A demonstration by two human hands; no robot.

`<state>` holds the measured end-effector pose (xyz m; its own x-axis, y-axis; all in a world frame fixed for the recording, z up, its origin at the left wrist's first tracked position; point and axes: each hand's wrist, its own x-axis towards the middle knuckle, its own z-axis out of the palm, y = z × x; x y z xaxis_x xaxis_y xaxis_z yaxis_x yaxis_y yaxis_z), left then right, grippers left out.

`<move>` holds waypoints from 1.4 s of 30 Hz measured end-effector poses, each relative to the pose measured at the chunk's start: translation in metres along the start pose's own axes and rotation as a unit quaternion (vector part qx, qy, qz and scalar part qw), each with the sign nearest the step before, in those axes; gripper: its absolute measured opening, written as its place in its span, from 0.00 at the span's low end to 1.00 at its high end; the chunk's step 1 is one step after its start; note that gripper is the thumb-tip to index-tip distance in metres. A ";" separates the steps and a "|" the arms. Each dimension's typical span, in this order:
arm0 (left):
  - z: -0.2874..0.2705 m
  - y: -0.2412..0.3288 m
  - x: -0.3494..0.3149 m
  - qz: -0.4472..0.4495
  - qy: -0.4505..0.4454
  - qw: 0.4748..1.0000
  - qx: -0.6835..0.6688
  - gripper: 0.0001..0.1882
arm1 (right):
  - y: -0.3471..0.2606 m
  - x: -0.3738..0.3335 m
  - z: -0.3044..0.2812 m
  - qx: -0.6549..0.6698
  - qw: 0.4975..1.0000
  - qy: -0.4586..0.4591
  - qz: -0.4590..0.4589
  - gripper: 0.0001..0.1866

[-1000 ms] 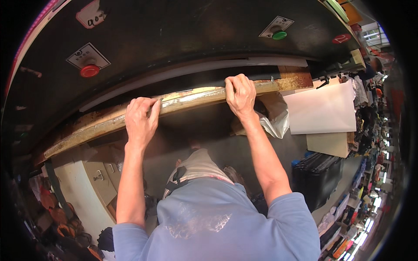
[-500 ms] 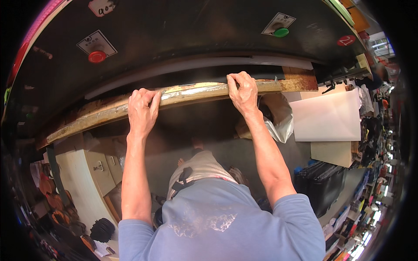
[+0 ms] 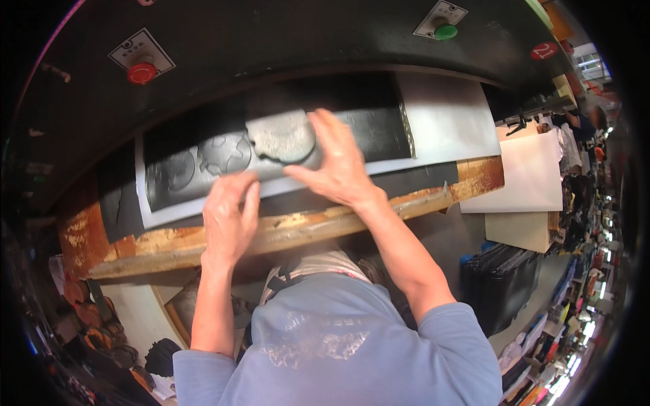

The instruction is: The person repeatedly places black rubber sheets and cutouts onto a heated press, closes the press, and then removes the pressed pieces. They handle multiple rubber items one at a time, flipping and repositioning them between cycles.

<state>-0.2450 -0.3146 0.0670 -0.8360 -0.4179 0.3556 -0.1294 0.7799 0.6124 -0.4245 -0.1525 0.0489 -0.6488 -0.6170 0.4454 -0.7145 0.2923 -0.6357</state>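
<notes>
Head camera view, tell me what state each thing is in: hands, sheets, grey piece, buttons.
Right hand: open, fingers spread
Left hand: fingers bent, blurred; grip unclear
Black sheet: flat, shape outlines showing
White sheet: flat beneath the black sheet
Grey piece: over the black sheet, beside the right hand
Red button: pressed or not unclear
Green button: likewise unclear

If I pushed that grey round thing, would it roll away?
The grey round piece probably wouldn't roll, because it lies flat. It might slide, since the black sheet underneath looks shiny. It's likely stiff: no folds show.
</notes>
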 end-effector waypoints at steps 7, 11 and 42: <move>0.040 -0.019 0.013 0.065 -0.021 0.991 0.116 0.29 | 0.007 -0.017 0.005 0.039 0.997 -0.073 0.012 0.50; 0.038 -0.032 0.011 0.053 -0.039 0.993 0.100 0.28 | 0.025 0.003 -0.045 0.299 0.935 -0.103 0.163 0.51; 0.020 0.012 -0.098 0.039 -0.016 0.999 -0.016 0.08 | 0.043 -0.012 -0.098 -0.003 0.987 0.083 -0.136 0.29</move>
<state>-0.1750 -0.2550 0.0254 -0.8599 -0.3401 0.3806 -0.0458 0.7941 0.6061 -0.4734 -0.0607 0.0782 -0.4669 -0.5458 0.6958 -0.8690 0.1372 -0.4754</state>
